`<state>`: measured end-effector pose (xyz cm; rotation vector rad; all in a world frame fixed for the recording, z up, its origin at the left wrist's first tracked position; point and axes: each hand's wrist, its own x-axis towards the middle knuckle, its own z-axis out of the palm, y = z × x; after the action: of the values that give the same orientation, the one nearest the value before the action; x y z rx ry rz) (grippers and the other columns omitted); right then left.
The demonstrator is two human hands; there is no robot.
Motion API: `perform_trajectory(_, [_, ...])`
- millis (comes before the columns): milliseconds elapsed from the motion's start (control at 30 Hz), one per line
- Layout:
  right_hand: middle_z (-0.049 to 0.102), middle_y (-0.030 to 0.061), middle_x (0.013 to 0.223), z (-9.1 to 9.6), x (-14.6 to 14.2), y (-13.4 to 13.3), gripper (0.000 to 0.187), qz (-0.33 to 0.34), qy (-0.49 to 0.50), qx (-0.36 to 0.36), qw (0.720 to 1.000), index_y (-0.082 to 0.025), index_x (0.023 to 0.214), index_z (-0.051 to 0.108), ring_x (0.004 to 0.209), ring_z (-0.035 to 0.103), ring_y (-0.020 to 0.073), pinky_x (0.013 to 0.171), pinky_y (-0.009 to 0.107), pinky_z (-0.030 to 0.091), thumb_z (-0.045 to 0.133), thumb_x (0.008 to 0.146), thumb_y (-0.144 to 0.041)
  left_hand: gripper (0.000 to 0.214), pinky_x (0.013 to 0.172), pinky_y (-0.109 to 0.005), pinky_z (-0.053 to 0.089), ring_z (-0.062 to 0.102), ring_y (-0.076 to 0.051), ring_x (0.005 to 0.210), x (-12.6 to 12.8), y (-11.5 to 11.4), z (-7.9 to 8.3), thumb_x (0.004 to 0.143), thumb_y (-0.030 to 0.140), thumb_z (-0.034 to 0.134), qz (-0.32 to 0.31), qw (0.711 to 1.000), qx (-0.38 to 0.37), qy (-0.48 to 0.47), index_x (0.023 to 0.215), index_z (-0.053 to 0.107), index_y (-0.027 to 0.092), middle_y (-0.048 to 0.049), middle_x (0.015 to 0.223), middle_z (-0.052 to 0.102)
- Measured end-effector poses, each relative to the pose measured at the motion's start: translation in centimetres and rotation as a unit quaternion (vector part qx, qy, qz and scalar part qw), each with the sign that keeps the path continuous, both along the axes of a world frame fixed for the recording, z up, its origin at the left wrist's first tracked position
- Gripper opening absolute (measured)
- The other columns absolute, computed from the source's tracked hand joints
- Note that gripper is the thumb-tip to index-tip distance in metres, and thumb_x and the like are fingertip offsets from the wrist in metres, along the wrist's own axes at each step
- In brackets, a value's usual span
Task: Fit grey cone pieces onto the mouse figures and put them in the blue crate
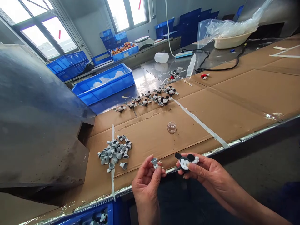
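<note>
1. The left hand [147, 184], just in front of the near edge of the cardboard sheet [225, 100], pinches a small grey bell-shaped piece [154, 162] between thumb and fingertips.
2. The right hand [206, 170], also just in front of that edge, grips a black-and-white Mickey Mouse head [184, 162] between thumb and curled fingers. The two hands are near each other but not touching.
3. On the cardboard, near its front edge, lies a loose heap of grey bell-shaped pieces [114, 151].
4. A small clear plastic cup [172, 127] stands on the cardboard, right of the heap.
5. Farther along the cardboard, a cluster of Mickey Mouse figures [150, 98] lies in a rough row.
6. Beyond the cardboard's far edge sits a blue crate [103, 89] holding white plastic.
</note>
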<state>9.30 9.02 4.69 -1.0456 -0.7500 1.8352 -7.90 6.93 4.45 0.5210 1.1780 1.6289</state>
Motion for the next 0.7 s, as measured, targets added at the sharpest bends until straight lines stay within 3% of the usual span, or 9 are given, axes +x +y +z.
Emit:
perform_trajectory(200, [0.074, 0.0065, 0.097, -0.1, 0.0, 0.0, 0.035, 0.005, 0.008, 0.004, 1.0, -0.02, 0.107, 0.073, 0.086, 0.066, 0.0173, 0.08, 0.028, 0.053, 0.082, 0.079, -0.04, 0.041, 0.064, -0.02, 0.06, 0.071, -0.012, 0.063, -0.4, 0.0, 0.1, 0.059, 0.027, 0.093, 0.009, 0.999, -0.034, 0.012, 0.096, 0.078, 0.018, -0.0043, 0.08, 0.076])
perform_trajectory(433, [0.074, 0.0061, 0.097, -0.1, 0.0, 0.0, 0.035, 0.01, 0.008, 0.012, 1.0, -0.02, 0.107, 0.072, 0.086, 0.067, 0.0165, 0.076, 0.026, 0.052, 0.081, 0.08, -0.041, 0.04, 0.066, -0.021, 0.062, 0.074, -0.016, 0.068, -1.8, 0.5, 0.1, 0.061, 0.031, 0.092, 0.028, 0.991, -0.036, 0.127, 0.095, 0.076, 0.016, -0.0049, 0.078, 0.077])
perform_trajectory(700, [0.074, 0.0057, 0.095, 0.4, -0.2, 0.0, 0.034, 0.009, 0.008, 0.023, 1.0, -0.019, 0.107, 0.072, 0.086, 0.068, 0.0161, 0.076, 0.026, 0.051, 0.08, 0.081, -0.04, 0.049, 0.073, -0.016, 0.06, 0.074, -0.013, 0.076, -1.3, 0.3, 0.6, 0.06, 0.031, 0.093, 0.037, 0.993, -0.037, 0.105, 0.104, 0.075, 0.018, -0.0052, 0.086, 0.078])
